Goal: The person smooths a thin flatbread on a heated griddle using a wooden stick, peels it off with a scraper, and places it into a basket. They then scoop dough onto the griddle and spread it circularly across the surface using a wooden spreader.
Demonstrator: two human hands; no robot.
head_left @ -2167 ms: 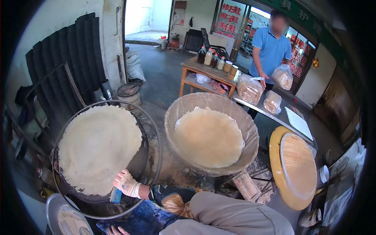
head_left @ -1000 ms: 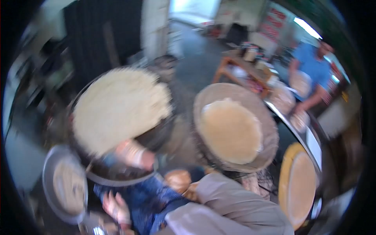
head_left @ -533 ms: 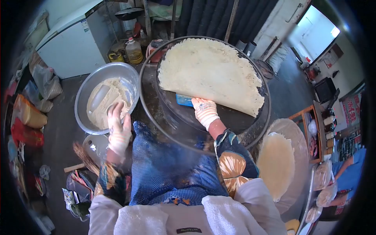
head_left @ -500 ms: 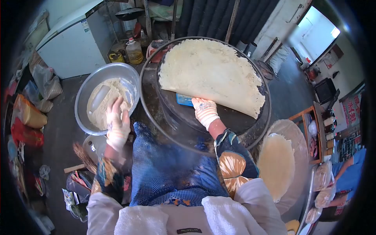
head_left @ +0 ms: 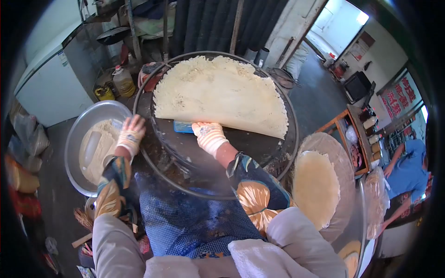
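Observation:
A large pale flatbread [head_left: 218, 92] lies on a round black griddle [head_left: 204, 153] ringed by a metal hoop, its near edge straight and folded or lifted. My right hand [head_left: 209, 137], in a striped glove, is closed on a blue scraper [head_left: 183, 126] at that near edge. My left hand [head_left: 132, 133], also gloved, is spread with fingers apart between the hoop and the metal bowl [head_left: 73, 143], holding nothing. Pale flour or dough and a scoop [head_left: 92, 149] lie in the bowl. On the right, a lined basket [head_left: 345, 185] holds a round flat sheet [head_left: 316, 187].
A white cabinet [head_left: 53, 90] and an oil jug [head_left: 123, 81] stand at the back left. A wooden table [head_left: 354, 113] with bottles is at the right. Beyond it, a person in a blue shirt [head_left: 408, 169] reaches toward plastic bags [head_left: 374, 194]. A brush [head_left: 83, 218] lies low left.
The camera has swung down and left, then slightly back right. My left hand has moved from over the bowl toward the hoop. My right hand keeps the scraper at the flatbread's edge.

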